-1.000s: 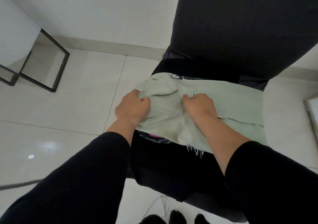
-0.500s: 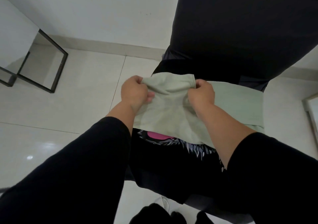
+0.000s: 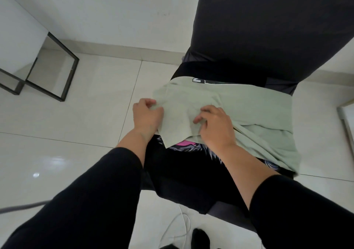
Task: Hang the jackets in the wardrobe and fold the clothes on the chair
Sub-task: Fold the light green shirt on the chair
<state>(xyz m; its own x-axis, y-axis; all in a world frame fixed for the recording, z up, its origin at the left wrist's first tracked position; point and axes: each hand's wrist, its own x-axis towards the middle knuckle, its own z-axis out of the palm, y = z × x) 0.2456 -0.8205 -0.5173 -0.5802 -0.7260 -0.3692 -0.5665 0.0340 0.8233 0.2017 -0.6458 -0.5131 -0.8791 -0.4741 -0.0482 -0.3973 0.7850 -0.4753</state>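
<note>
A: Fingers [image 3: 151, 103] on the left hand [image 3: 146, 117] are curled in, pinching the left edge of the pale green garment [image 3: 249, 110]. Right hand [image 3: 216, 126] has its fingers bent and spread, tips pressing down on the cloth; whether any fabric is pinched under them I cannot tell.

B: Where's the garment?

A: On the chair [image 3: 268, 28] seat, spread left to right, on top of a black printed top [image 3: 183, 172] that hangs off the near edge. Its right part droops over the near right side.

B: Handling?

A: My read: thin knit, light, totally limp. No stiffness, so it sags wherever it isn't supported. Not slippery, not fragile, but it will drag the black layer underneath if pulled flat.

B: Grip points?

A: Probably corners or a hem, both hands well apart, lift clear before folding. Mid-panel pinches just bunch it.

B: Other stuff?

A: White cable [image 3: 180, 227] on the floor [image 3: 76, 133], black metal frame [image 3: 55, 72] far left.
</note>
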